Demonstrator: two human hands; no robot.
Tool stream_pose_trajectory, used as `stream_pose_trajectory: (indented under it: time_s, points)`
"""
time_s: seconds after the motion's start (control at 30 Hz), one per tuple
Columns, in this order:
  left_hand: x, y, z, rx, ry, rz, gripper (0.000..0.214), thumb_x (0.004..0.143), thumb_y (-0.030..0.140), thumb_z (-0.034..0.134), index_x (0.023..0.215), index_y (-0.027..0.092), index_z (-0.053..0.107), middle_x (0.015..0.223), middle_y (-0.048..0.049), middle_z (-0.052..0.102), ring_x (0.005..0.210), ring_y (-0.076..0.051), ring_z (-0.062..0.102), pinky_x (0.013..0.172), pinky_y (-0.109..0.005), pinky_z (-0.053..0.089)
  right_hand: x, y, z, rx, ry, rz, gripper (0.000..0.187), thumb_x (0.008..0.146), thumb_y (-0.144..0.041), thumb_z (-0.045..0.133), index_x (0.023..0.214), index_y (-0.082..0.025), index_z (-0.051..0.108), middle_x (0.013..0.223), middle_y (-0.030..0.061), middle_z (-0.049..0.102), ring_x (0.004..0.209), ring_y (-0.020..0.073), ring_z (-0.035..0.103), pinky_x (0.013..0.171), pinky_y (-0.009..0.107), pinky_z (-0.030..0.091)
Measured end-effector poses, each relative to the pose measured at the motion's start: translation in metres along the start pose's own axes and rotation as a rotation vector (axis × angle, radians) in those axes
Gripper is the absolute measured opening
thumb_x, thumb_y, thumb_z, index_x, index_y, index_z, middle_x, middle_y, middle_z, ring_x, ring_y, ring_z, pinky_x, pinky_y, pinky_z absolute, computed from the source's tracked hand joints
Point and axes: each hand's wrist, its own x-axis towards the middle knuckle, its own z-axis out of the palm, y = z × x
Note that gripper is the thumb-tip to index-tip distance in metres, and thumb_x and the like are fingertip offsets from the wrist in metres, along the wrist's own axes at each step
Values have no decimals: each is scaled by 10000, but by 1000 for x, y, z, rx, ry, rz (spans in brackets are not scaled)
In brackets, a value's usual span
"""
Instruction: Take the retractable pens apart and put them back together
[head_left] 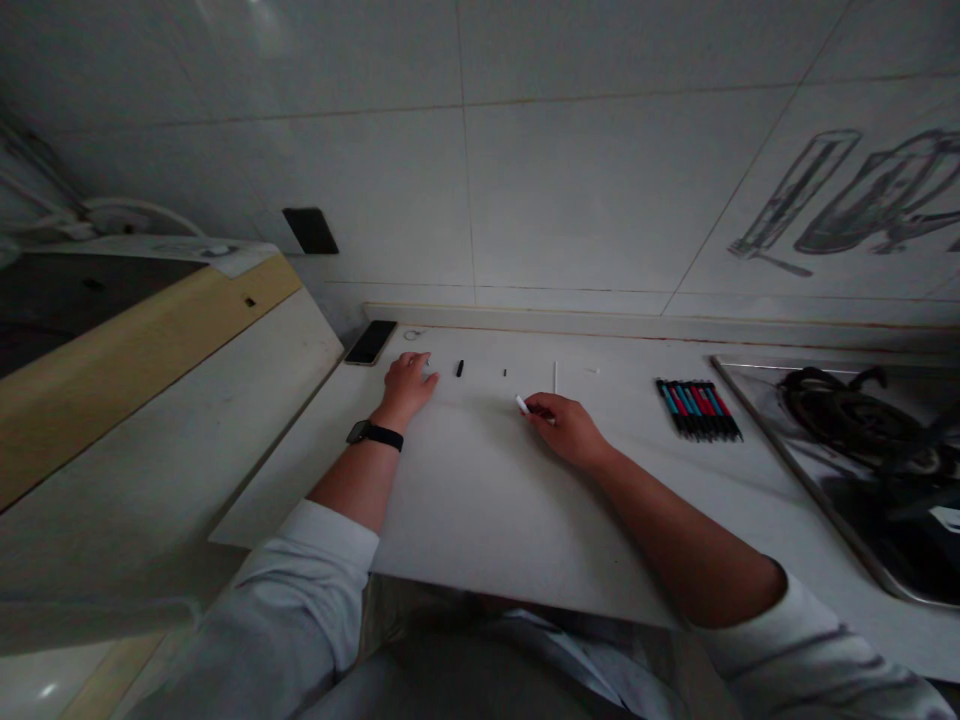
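- Left hand point(407, 383): centre-left of the frame, resting palm down on the white table point(480, 500); fingers curled loosely, tips touching a tiny pale part too small to identify. A black wristband point(375, 435) sits on its wrist.
- Right hand point(568, 427): centre of the frame, fingers pinched narrow around a small white tube piece point(523, 404) whose end sticks out to the left, low over the table.
- Small black cap-like piece point(460, 368): lying on the table between the two hands, just right of the left hand.
- Tiny dark piece point(505, 373): further right, apart from the cap-like piece.
- Thin white rod point(555, 377): lying on the table just above the right hand.
- Row of pens point(699, 408): black barrels with red and blue grips, laid side by side, right of centre, well apart from the right hand.
- Dark phone point(370, 342): flat on the table, above the left hand.
- Gas hob point(862, 440): right edge of the frame.
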Motion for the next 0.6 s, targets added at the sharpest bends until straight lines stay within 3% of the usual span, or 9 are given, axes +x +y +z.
stream_pose_trajectory:
  time_s: [0.2,0.4,0.6]
  points:
    - [0,-3,1,32,7,-8,358,925,306,614,1261,209,691,1318,-127,640,1193,-295,593,1066,-400,443,1,5,1,73,-28,18,204,919,-345,582,1010,-211,707,869,30,716,744,157,617,710,273,460]
    - [3,-5,-1,22,-19,-37,189,907,204,599,1057,209,714,1085,-95,735,1020,-242,655,931,-356,482,5,7,1,387,-47,123,307,847,-486,658,973,-206,673,921,42,720,840,172,657,792,298,504]
    - [1,0,-3,29,-57,-30,153,919,224,603,1028,214,711,1069,-88,743,995,-227,657,897,-341,484,7,0,-5,658,-69,253,396,743,-516,772,962,-207,654,984,69,721,801,178,668,773,335,548]
